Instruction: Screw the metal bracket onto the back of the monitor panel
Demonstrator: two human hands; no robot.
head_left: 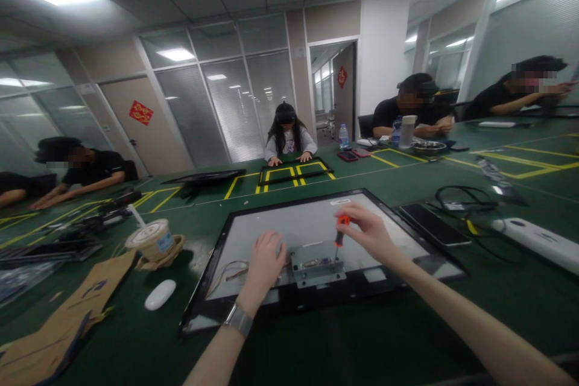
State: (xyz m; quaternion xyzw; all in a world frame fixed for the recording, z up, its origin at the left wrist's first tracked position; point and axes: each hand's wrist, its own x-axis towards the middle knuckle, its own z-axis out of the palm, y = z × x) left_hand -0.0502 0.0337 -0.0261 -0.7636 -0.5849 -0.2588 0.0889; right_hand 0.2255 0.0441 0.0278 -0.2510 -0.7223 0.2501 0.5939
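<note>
A flat monitor panel [389, 217] lies back side up on the green table in front of me. Near its lower middle sits a small metal board cover [317, 268] with connector ports. My right hand [368, 230] is closed around an orange-handled screwdriver [341, 230], held upright with its tip down on the metal cover. My left hand [266, 260] rests on the panel just left of the cover, fingers curled downward, a watch on the wrist. Thin wires [230, 268] lie on the panel to the left of that hand.
A white oval object [160, 294], a paper cup [151, 240] and brown cardboard [67, 319] lie at my left. A phone [432, 223], black cables [465, 205] and a white power strip [538, 241] lie at my right. Several other people sit around the table.
</note>
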